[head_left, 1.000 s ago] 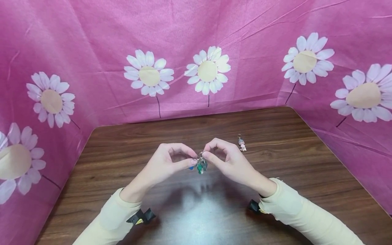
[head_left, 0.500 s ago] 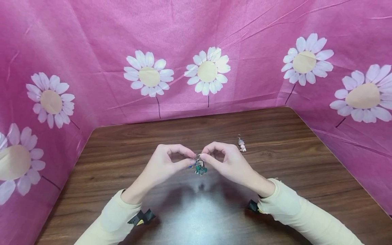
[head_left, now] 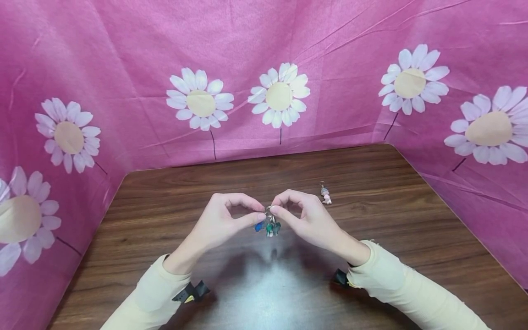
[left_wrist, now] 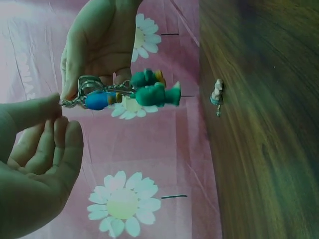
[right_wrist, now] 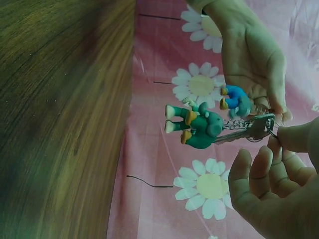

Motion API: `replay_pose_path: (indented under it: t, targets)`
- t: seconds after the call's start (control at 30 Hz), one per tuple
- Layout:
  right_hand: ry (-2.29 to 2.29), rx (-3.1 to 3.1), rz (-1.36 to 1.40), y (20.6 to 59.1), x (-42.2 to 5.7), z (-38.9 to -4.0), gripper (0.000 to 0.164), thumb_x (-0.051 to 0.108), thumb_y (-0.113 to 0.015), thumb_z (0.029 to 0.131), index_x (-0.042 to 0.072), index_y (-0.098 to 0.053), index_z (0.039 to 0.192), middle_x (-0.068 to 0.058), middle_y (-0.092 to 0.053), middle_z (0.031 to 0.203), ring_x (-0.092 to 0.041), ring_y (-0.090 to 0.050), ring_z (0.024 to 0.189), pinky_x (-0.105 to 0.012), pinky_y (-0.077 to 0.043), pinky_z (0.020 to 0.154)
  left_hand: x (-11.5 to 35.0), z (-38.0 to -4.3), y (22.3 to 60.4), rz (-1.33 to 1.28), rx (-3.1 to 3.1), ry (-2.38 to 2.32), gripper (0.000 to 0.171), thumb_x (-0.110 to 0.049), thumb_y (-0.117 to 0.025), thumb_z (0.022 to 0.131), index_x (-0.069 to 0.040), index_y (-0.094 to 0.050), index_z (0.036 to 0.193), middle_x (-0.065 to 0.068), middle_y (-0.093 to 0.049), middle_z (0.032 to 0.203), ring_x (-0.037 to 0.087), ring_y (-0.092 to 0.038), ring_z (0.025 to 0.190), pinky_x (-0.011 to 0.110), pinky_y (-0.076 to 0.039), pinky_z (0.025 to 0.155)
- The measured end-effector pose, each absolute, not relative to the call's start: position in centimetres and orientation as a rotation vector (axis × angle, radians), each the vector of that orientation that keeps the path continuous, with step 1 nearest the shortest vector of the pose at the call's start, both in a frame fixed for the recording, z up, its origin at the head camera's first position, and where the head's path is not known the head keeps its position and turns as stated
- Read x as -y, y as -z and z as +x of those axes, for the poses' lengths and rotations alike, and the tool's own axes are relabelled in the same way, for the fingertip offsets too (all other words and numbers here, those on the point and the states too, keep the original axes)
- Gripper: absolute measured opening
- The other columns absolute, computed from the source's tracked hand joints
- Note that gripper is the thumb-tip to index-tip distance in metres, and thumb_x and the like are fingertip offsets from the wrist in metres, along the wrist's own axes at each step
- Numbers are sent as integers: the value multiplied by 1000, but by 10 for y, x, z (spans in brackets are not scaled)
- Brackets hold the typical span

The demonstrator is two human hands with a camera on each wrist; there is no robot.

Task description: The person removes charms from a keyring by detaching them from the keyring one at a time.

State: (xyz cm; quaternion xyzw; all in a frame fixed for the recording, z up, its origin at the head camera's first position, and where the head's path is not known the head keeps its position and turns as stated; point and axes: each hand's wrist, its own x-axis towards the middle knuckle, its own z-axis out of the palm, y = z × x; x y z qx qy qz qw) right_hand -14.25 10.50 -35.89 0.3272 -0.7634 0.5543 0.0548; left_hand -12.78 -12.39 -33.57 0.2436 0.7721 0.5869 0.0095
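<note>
My left hand (head_left: 220, 219) and right hand (head_left: 310, 220) meet above the table, thumb and finger pinching small metal rings. A blue elephant keychain (right_wrist: 234, 97) hangs by its chain from the left hand's fingertips. From the key ring (right_wrist: 272, 128) at the right hand's fingertips hang a metal key (right_wrist: 258, 128) and green figure keychains (right_wrist: 202, 127). Whether the blue keychain's ring is linked to the key ring is hidden by the fingertips. A pink and grey figure keychain (head_left: 326, 195) lies on the table behind the right hand, touched by neither.
The brown wood-grain table (head_left: 173, 183) extends under both hands. Pink cloth (head_left: 231, 41) printed with white daisies stands along its back and sides. Black straps (head_left: 191, 292) show at the sleeve cuffs.
Both hands stay nearly in place, fingertips still pinching. The hanging charms have swung and turned; the blue one now shows more clearly beneath the left fingertips. The keychain on the table is unmoved.
</note>
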Motion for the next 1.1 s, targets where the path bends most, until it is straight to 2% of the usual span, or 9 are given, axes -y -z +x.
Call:
replay_pose_path:
  t: [0.17,0.33,0.63,0.83,1.1]
  targets:
    - [-1675,2290,1030,360,-106,-144,3,8,-71,96,7,-70,98,4,-67,89,-14,-59,80,-29,-53,68,122,-125,334,729,-2537,-1740,17,-15,-83,87,-11,-78,103,-5,-74,86,14,-70,80,32,-59,75]
    - [-1668,2262,1059,361,-106,-144,3,6,-70,96,8,-70,98,3,-67,90,-14,-59,79,-26,-52,67,119,-121,332,753,-2592,-1671,14,-18,-81,89,-13,-79,102,-8,-76,90,9,-71,80,33,-61,73]
    - [-1626,2248,1075,359,-106,-142,8,5,-72,95,13,-71,96,6,-65,88,-13,-59,77,-27,-53,61,118,-119,332,765,-2626,-1655,7,-20,-77,93,-16,-78,99,-9,-75,88,16,-72,75,32,-58,67]
    - [-1543,2223,1089,358,-106,-142,11,5,-73,94,15,-70,97,8,-65,88,-11,-59,76,-25,-51,59,119,-117,331,734,-2618,-1653,8,-23,-74,95,-17,-76,100,-7,-75,89,10,-69,70,32,-57,63]
    - [-1570,2228,1055,359,-106,-141,10,6,-72,95,15,-68,97,4,-67,88,-12,-59,77,-23,-49,62,118,-117,332,702,-2555,-1741,9,-23,-73,97,-14,-74,101,-5,-74,91,22,-71,82,29,-56,68]
